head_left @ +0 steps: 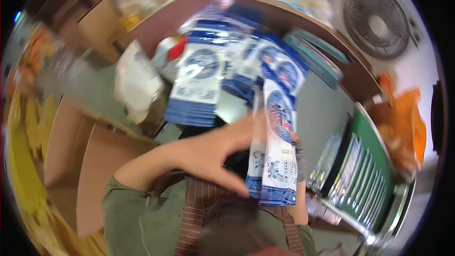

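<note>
The right hand (295, 137), mostly hidden, holds a blue-and-white bag (280, 161) upright, seemingly to steady it, while the left hand (206, 150) spreads wide alongside.

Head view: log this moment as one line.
right hand: mostly hidden, holding blue-and-white pouch | left hand: open beside it, contact unclear | beyond: pouch stack

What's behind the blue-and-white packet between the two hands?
Part of the right hand and something grey show past the right edge of the packet. The packet covers most of that hand, so its grip cannot be seen.
</note>
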A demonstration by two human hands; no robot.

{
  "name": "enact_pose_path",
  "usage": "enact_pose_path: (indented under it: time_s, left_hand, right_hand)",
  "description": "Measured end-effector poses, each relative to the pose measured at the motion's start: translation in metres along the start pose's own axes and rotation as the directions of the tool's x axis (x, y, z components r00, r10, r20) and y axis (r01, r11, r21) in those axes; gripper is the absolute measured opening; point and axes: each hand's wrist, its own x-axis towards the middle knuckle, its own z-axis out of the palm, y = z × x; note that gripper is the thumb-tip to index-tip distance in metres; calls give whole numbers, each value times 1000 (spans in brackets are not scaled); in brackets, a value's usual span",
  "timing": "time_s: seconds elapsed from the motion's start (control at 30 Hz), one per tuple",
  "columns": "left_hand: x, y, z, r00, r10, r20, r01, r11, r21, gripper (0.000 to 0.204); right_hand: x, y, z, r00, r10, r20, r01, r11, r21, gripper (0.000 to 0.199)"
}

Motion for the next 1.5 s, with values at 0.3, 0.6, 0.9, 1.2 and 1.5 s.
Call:
enact_pose_path:
  time_s: [0.3, 0.6, 0.9, 1.2, 1.5]
  left_hand:
    - [-171, 64, 13, 354, -748, -562, -189, 531, -826, 69]
    - [-419, 108, -121, -159, -664, -731, -65, 746, -663, 30]
    - [-697, -43, 16, -493, -857, -150, -193, 276, -942, 23]
    - [-808, -155, 128, -780, -615, 112, -59, -106, -993, 98]
    - [-704, -171, 5, -765, -643, 33, -205, 194, -959, 59]
  right_hand:
    - [36, 114, 146, 838, 268, 475, 205, 652, -730, 67]
    - [120, 276, 394, 477, 317, 820, 761, 317, -566, 49]
    - [166, 310, 319, 189, 616, 764, 969, -242, -45, 41]
    - [173, 321, 324, 152, 622, 768, 987, -140, -82, 48]
    - [159, 279, 259, 270, 334, 903, 953, -229, -200, 41]
